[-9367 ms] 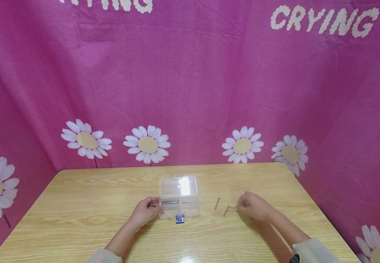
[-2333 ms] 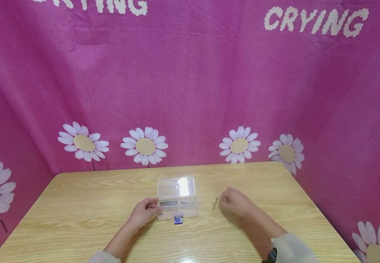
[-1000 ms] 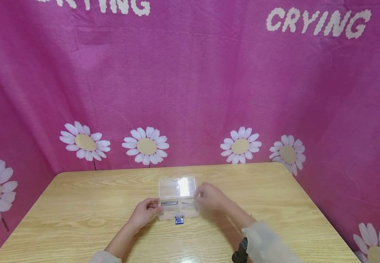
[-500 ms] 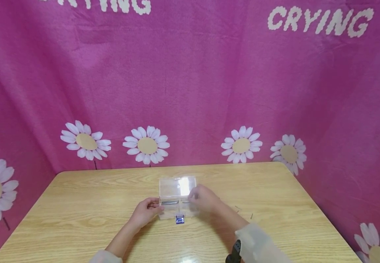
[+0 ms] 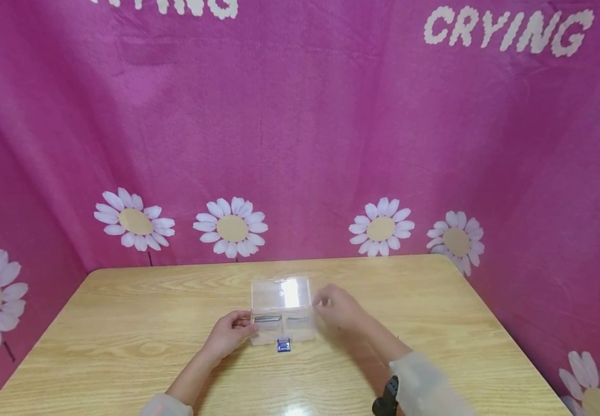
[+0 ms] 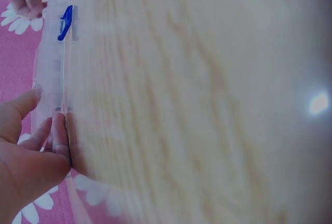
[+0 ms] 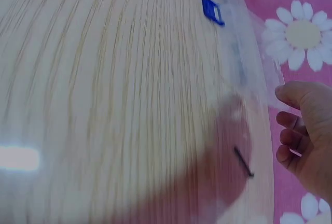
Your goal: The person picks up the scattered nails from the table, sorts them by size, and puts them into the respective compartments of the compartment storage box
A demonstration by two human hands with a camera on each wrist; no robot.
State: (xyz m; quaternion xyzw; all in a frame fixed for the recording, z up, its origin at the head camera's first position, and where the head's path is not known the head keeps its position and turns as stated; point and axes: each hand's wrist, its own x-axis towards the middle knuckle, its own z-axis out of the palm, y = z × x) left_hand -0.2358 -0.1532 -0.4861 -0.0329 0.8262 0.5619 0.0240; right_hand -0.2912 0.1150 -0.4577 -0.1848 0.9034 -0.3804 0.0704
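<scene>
A clear plastic box (image 5: 300, 335) with a blue latch (image 5: 283, 345) stands on the table, its lid (image 5: 268, 293) raised at the back. Dark nails (image 5: 268, 319) lie in the left compartment; thinner metal pieces (image 5: 297, 318) lie in the right one. My left hand (image 5: 229, 334) grips the box's left side between thumb and fingers. My right hand (image 5: 338, 307) hovers just off the box's right side; in the right wrist view its thumb and loosely bent fingers stand apart, with nothing visible between them. Below it one dark nail (image 7: 243, 162) lies on the wood.
The wooden table (image 5: 123, 346) reaches back to a pink curtain (image 5: 289, 144) with white daisies and lettering. A black wrist strap (image 5: 387, 396) sits at the right sleeve. The right forearm hides part of the tabletop beside the box.
Loose nails right of the box are fewer than before. My right hand went in over the right compartment, then drew back to the right. My left hand has stayed on the box.
</scene>
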